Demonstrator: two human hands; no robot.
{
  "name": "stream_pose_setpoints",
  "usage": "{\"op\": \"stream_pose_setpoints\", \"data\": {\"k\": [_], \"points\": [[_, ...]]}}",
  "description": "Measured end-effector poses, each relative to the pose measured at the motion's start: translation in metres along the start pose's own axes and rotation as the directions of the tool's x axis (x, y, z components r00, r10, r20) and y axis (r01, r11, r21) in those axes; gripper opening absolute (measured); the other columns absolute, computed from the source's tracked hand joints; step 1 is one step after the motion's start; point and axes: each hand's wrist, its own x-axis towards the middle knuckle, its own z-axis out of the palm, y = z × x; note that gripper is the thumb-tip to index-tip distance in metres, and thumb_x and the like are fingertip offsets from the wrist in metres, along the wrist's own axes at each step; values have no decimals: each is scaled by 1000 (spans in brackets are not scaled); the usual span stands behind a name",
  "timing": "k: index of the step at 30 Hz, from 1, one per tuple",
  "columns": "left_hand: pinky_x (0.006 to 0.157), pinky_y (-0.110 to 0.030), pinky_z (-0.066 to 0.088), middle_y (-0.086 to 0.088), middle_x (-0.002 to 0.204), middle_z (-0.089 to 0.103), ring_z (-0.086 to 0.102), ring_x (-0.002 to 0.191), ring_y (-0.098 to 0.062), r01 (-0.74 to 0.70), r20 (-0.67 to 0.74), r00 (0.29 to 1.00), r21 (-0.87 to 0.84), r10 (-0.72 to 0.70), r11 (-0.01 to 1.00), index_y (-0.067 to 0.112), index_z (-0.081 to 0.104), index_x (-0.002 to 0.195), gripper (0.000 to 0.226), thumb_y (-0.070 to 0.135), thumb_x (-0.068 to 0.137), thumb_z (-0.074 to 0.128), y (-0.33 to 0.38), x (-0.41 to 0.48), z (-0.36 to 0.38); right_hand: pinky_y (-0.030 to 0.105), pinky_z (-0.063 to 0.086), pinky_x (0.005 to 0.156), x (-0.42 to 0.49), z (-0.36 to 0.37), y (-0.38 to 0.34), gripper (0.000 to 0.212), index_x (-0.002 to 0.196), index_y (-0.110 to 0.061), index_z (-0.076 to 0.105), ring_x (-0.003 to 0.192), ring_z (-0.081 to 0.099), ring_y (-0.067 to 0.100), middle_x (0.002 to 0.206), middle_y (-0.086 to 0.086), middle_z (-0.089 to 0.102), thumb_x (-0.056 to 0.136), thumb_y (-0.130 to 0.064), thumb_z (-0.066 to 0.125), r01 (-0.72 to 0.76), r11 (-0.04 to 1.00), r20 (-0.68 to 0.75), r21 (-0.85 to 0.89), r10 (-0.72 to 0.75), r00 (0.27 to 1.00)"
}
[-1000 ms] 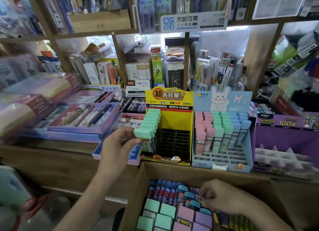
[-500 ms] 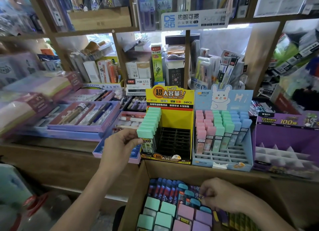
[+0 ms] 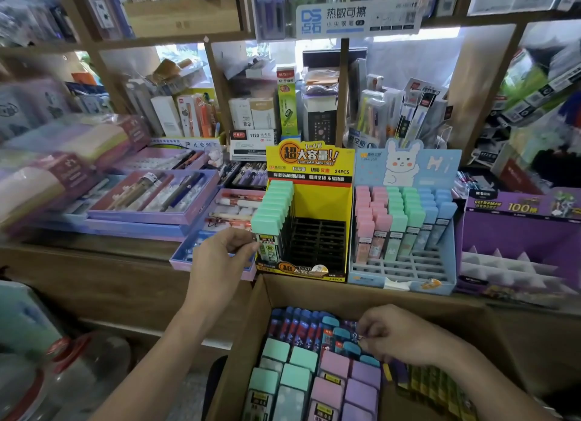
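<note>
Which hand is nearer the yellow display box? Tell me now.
Left. The left hand pinches the front mint-capped case at the yellow display box's left front corner; the right hand is lower, inside the cardboard box, among blue-capped cases.

Head camera: single wide-angle view, forward and down.
Worn at head height, close range, it faces the shelf (image 3: pixel 78 254) at 12 o'clock; yellow display box (image 3: pixel 309 200) centre, left hand (image 3: pixel 220 260) at 8 o'clock, right hand (image 3: pixel 399 339) at 5 o'clock, cardboard box (image 3: pixel 245 342) at 6 o'clock.
</note>
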Motion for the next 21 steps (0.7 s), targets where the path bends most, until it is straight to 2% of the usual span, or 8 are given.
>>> {"op": "stream_pose_setpoints", "data": {"k": [3, 5, 8, 11, 13, 16, 19, 21], "points": [[66, -11, 51, 17, 86, 70, 64, 84, 8, 1, -59, 998, 39, 1, 999, 29, 67, 96, 11, 26, 88, 75, 1, -19, -2, 22, 59, 69, -5, 4, -3, 21, 115, -31, 66, 77, 72, 1, 92, -5, 75, 95, -29, 70, 68, 998, -28, -9, -68, 997], [71, -12, 52, 17, 87, 70, 65, 85, 5, -79, -33, 996, 50, 80, 996, 29, 67, 96, 13, 21, 88, 75, 3, -36, -3, 28, 61, 79, -8, 8, -6, 25, 119, -32, 66, 85, 71, 3, 96, -8, 74, 94, -32, 70, 116, 991, -46, -64, -119, 992], [77, -6, 47, 22, 92, 68, 63, 90, 6, -276, 187, 950, 129, 250, 953, 28, 68, 101, 20, 22, 85, 78, 3, -59, -5, 30, 58, 88, -11, 17, -17, 30, 123, -30, 67, 93, 66, 3, 103, -12, 70, 93, -36, 71, 171, 973, -44, -157, -180, 983], [93, -26, 49, 15, 105, 69, 61, 101, -4, -530, 470, 803, 280, 367, 801, 26, 68, 112, 35, 33, 80, 81, 0, -67, -6, 31, 59, 84, -12, 28, -27, 27, 120, -24, 69, 90, 68, 2, 101, -10, 72, 94, -32, 71, 231, 958, -1, -171, -234, 972], [106, -35, 45, 8, 117, 68, 60, 112, -14, -648, 655, 686, 351, 317, 676, 24, 64, 125, 51, 43, 79, 78, -3, -69, -2, 35, 59, 85, -10, 37, -32, 27, 119, -22, 69, 91, 69, 4, 100, -9, 73, 94, -30, 70, 241, 954, 27, -180, -240, 970], [120, -33, 29, 5, 137, 59, 51, 129, -17, -752, 829, 542, 409, 133, 517, 24, 51, 140, 72, 53, 78, 73, -11, -73, 8, 32, 58, 85, -5, 51, -35, 31, 120, -22, 69, 95, 66, 6, 103, -8, 69, 92, -35, 73, 238, 950, 17, -204, -240, 971], [116, -35, 33, 2, 139, 57, 51, 129, -18, -807, 879, 476, 436, 2, 397, 21, 46, 141, 83, 55, 72, 77, -13, -76, 19, 25, 51, 80, 0, 65, -39, 42, 125, -23, 64, 98, 60, 7, 109, -8, 59, 89, -42, 75, 235, 940, -37, -248, -252, 967], [110, -34, 39, 2, 134, 59, 55, 124, -18, -816, 887, 457, 450, -72, 363, 20, 47, 138, 86, 56, 68, 80, -10, -73, 27, 28, 48, 86, 3, 71, -41, 51, 129, -21, 61, 106, 55, 12, 111, -7, 49, 87, -45, 76, 225, 937, -85, -266, -255, 963]]}}
